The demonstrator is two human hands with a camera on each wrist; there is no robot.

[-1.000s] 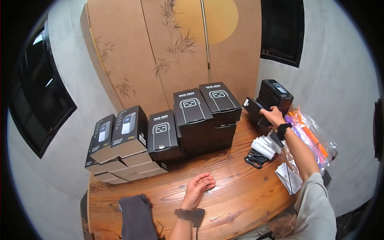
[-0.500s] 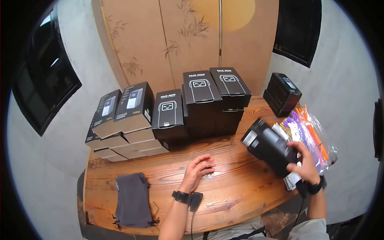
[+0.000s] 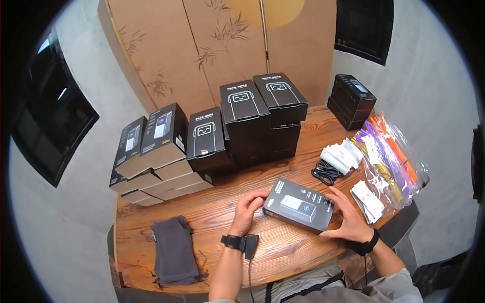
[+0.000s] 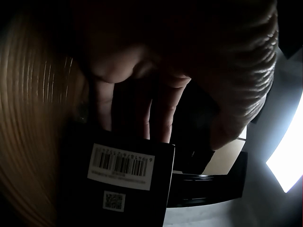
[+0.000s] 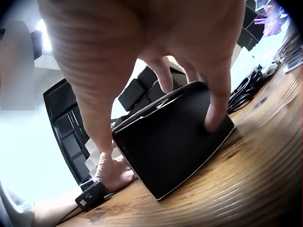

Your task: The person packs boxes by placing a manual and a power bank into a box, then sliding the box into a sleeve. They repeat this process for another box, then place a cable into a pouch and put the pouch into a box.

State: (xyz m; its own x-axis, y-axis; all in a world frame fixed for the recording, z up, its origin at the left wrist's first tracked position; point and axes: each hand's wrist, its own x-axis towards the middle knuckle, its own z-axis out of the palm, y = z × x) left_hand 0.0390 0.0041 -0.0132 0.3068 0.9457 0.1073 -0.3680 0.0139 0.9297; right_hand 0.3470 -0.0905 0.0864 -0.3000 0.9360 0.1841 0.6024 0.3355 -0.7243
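My right hand [image 3: 351, 222] grips a flat, black rectangular box [image 3: 298, 207] by its right end, thumb on the near long side and fingers spread over the far side. My left hand [image 3: 246, 212] lies loose at the opposite end, its fingers lightly bent and touching the box there. The box sits in front of me above the worktop [image 3: 283, 257], printed face up, showing a pale, rounded device with a blue disc; I cannot tell whether its base meets the wood. Its left end bears a white barcode label [image 4: 120, 165] and a square code below it.

The worktop is glossy, reddish-brown wood with streaky grain. Beyond the box I see a coiled black cable [image 3: 326, 172] beside a crumpled white bundle [image 3: 342, 155]. Flat white papers [image 3: 367, 202] lie to the right, next to crinkled clear plastic [image 3: 399, 161] holding orange and purple strips. At my left is a soft, dark grey cloth [image 3: 175, 250] with thin cords. Farther back stand dark cartons [image 3: 245, 103], 3 of their tops outlined with smiling faces.
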